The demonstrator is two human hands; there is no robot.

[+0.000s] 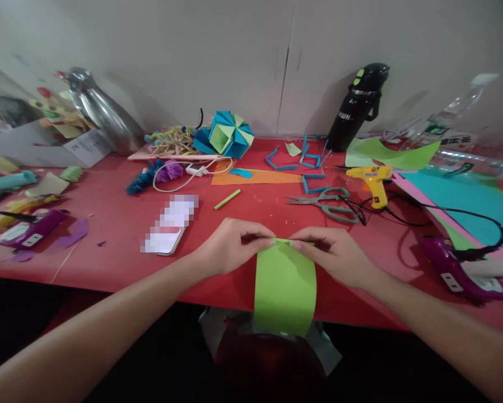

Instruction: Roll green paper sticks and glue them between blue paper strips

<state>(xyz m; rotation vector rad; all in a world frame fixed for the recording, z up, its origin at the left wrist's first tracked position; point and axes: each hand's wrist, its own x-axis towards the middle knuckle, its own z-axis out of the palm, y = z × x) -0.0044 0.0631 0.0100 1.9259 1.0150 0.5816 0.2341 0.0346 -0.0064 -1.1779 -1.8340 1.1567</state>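
Note:
A light green paper sheet (285, 285) hangs over the front edge of the red table (121, 224). My left hand (238, 242) pinches the left part of its top edge between thumb and fingers. At the right part of that edge, my right hand (329, 249) pinches the paper in the same way. The top edge looks narrowly folded or rolled between both hands. Behind them lie a thin green paper stick (227, 200) and open scissors (327, 205). A phone (171, 225) rests left of my left hand.
A yellow glue gun (373, 184) with a black cable lies to the right, near a purple power strip (461, 271). Blue paper strips (312, 159), a paper ball (230, 134), a black bottle (356, 109) and a metal jug (104, 115) are at the back.

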